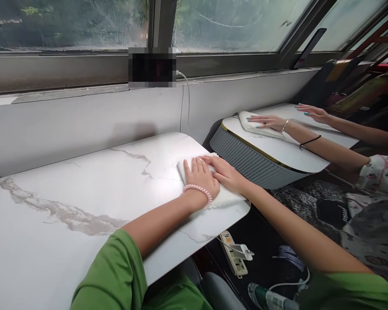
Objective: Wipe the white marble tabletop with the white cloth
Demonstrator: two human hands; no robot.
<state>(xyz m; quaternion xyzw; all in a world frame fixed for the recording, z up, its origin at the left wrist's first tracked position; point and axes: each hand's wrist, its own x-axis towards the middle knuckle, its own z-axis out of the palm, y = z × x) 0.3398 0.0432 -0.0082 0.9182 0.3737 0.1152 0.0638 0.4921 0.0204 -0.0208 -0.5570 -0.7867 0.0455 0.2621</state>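
Note:
A folded white cloth [228, 198] lies on the right end of a white marble-patterned table [93, 189]. My left hand [200, 178], with a pink coiled band at its wrist, rests flat on the cloth with the fingers stretched forward. Pressed down beside it is my right hand [228, 174], also flat and open, its fingertips touching or overlapping the left hand's fingers. Part of the cloth is hidden beneath both palms.
At a second white table [310, 155] on the right, another person's hand [271, 122] lies on a white cloth [245, 122]. A power strip [233, 254] and a bottle [268, 297] are below my table. A white cable [189, 103] hangs along the wall.

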